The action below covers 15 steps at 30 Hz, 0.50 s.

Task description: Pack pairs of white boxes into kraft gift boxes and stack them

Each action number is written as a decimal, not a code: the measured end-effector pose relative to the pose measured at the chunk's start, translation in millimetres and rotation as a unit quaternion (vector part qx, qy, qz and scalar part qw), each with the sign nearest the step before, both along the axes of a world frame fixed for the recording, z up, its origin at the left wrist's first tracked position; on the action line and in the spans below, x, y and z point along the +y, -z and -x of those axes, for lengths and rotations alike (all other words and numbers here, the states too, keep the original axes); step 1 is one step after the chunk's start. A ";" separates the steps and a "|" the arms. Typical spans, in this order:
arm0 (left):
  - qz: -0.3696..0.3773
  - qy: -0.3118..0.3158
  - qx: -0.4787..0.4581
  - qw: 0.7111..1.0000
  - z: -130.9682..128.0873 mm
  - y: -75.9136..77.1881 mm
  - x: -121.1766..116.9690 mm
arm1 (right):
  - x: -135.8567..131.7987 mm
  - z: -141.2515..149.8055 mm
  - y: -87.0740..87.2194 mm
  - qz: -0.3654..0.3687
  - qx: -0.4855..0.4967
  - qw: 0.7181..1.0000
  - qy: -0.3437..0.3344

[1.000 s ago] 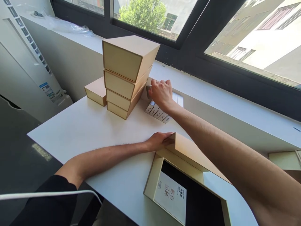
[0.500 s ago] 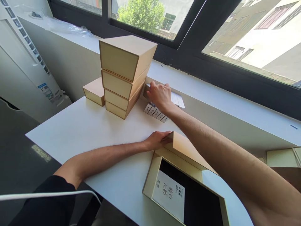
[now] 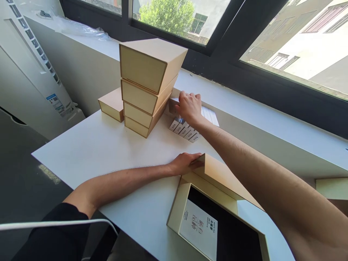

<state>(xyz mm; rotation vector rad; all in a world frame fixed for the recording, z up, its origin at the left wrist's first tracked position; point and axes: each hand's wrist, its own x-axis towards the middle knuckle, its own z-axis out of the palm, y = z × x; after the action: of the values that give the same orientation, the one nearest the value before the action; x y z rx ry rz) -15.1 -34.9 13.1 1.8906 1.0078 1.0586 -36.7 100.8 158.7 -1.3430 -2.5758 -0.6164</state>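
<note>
My left hand (image 3: 185, 164) is closed on the near corner of a raised cream box lid (image 3: 225, 175). The lid belongs to an open gift box (image 3: 174, 214), lined in black, with a white printed card or small box (image 3: 199, 226) lying inside at its left end. Farther back, my right hand (image 3: 190, 107) curls over a greyish-white box (image 3: 173, 107), its fingertips partly hidden behind the hand. Just below that hand, several small white boxes (image 3: 183, 131) with dark print stand side by side, touching one another.
A tall stack of cream boxes (image 3: 143, 69) rises left of my right hand, with a lower box (image 3: 111, 105) beside it. The white table (image 3: 108, 148) meets the wall under a window sill (image 3: 244, 112). A white appliance (image 3: 32, 69) stands at left.
The view has shifted slightly, moving everything a little to the right. Both hands keep their places, the left on the lid and the right over the greyish-white box.
</note>
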 end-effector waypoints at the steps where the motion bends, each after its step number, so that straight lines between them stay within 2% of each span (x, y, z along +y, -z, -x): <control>1: -0.001 0.001 -0.001 1.000 -0.1 0.5 0.2 | 0.7 0.1 -2.9 -0.004 0.019 1.000 -0.004; 3: -0.001 0.000 -0.004 1.000 -0.6 1.4 0.4 | 0.6 1.4 -9.4 -0.005 0.040 0.999 0.002; 7: 0.011 -0.011 0.007 1.000 -1.0 0.5 0.1 | -2.9 9.1 -17.5 0.036 0.019 0.998 0.040; 12: 0.007 -0.005 0.013 1.000 -0.2 -1.9 -0.9 | 1.4 8.0 -14.2 0.077 0.001 0.995 0.066; 15: 0.008 -0.006 0.011 1.000 -0.1 -0.9 -0.4 | 13.3 -3.0 -9.1 0.080 -0.003 0.996 0.042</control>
<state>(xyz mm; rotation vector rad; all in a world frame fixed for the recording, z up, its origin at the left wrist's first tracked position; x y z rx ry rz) -15.1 -35.3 14.0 1.8891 1.0381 1.0362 -33.6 114.1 167.8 -1.5056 -2.6340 -0.4339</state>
